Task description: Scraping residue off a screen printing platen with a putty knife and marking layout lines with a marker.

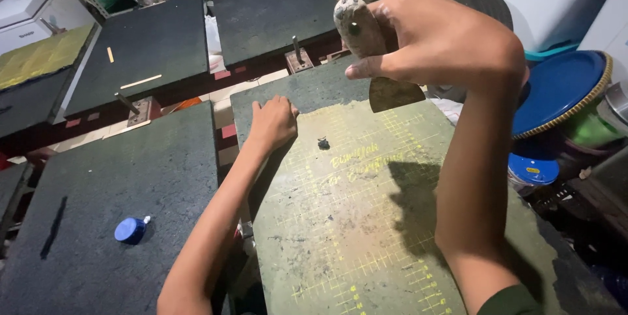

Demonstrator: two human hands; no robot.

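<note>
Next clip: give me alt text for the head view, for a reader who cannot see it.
A right hand grips a worn wooden-handled metal scraper, blade down, at the far end of a green gridded board, while the left hand presses flat on the board's left edge. A blue bottle cap lies on the neighbouring dark board.

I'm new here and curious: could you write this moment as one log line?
right hand: grips scraper, blade on green board | left hand: flat on board's left edge | blue cap: neighbouring board

Open board surface (366, 223) lies between the left hand (271, 122) and the raised right hand (445, 43), interrupted only by a small dark lump (324, 143) near the top edge.
</note>
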